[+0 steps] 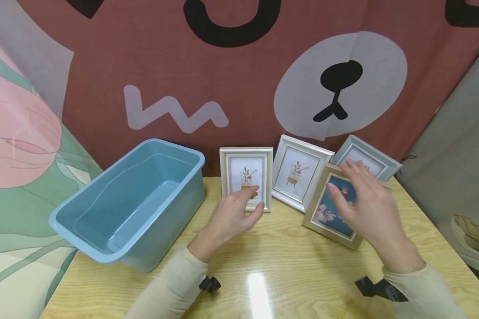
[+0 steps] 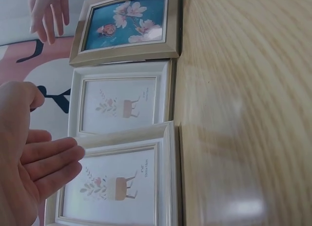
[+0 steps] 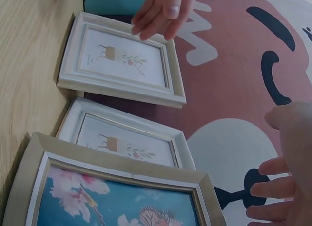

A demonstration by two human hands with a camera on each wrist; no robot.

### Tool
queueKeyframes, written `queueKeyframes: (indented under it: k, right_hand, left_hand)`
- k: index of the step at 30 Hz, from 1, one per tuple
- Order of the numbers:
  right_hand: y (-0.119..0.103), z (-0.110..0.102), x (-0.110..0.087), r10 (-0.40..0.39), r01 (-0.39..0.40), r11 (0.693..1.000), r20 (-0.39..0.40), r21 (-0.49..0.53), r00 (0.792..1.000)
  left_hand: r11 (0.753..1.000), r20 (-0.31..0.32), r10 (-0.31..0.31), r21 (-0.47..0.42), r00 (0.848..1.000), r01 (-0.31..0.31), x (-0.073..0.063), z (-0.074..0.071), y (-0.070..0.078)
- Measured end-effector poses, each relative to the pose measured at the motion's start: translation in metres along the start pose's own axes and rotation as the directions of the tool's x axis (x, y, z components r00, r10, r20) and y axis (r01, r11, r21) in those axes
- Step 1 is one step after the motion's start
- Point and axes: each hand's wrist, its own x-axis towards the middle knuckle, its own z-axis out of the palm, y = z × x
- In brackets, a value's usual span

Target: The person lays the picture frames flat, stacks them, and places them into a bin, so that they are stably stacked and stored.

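Note:
Several picture frames stand along the back right of the table. In the head view my left hand [image 1: 232, 213] is held in front of the leftmost one, a cream picture frame [image 1: 225, 177] with a plant print. Beside that leans a white picture frame [image 1: 297, 174] with a similar print. My right hand [image 1: 369, 204], fingers spread, is over a gold-edged picture frame [image 1: 315, 212] showing blossoms on blue. Behind it, a grey-green picture frame [image 1: 389, 166] is partly hidden. Both wrist views show the hands apart from the frames, with nothing in their fingers.
A blue plastic bin [image 1: 143, 195] with nothing inside stands on the left of the wooden table [image 1: 295, 274]. Behind hangs a reddish cloth [image 1: 163, 53] with cartoon shapes. Grey fabric [image 1: 463, 133] borders the right side.

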Motion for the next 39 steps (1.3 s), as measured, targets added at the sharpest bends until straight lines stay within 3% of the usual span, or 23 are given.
queueKeyframes:
  k: [17,29,39]
  right_hand:
    - [0.014,-0.007,-0.004,-0.016,0.020,1.000,-0.179,0.021,0.984]
    - [0.027,-0.009,-0.009,0.030,-0.027,0.999,-0.214,0.016,0.976]
    - [0.043,-0.012,-0.016,0.113,-0.106,0.993,-0.196,0.044,0.974]
  left_hand:
    - [0.997,0.087,-0.018,-0.067,0.996,0.024,0.000,0.011,0.003]
    - [0.994,0.150,-0.034,-0.096,0.988,0.049,0.001,0.021,0.007]
    - [0.986,0.246,-0.051,-0.140,0.968,0.087,0.006,0.033,0.011]
